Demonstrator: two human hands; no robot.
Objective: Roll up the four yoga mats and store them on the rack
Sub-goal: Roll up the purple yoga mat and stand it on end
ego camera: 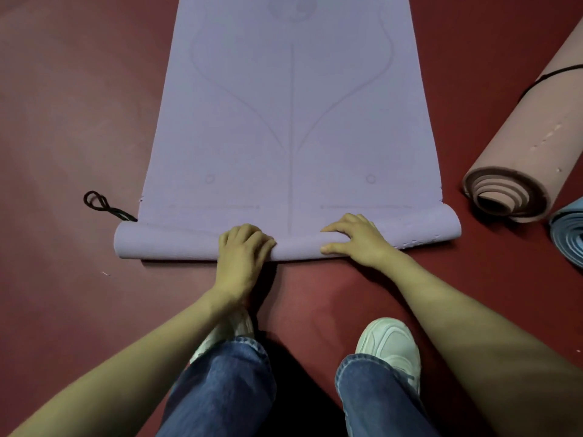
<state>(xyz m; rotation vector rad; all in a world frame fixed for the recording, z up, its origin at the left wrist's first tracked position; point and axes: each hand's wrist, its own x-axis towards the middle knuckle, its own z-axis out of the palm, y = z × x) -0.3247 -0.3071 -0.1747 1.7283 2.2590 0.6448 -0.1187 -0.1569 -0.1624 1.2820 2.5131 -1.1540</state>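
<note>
On a red floor (79, 121), the left grip (244, 250) curls over the rolled edge of the purple mat (290, 121); the right grip (356, 241) presses it, fingers spread.

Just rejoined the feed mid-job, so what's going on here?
A person is rolling the purple mat from its near end. The left hand grips the started roll with curled fingers; the right hand presses on it, fingers spread. Most of the mat lies flat on the floor. A rolled, tied pink mat and a rolled blue mat lie to the right. A loose black cord lies by the roll's left end. No rack is in view.
</note>
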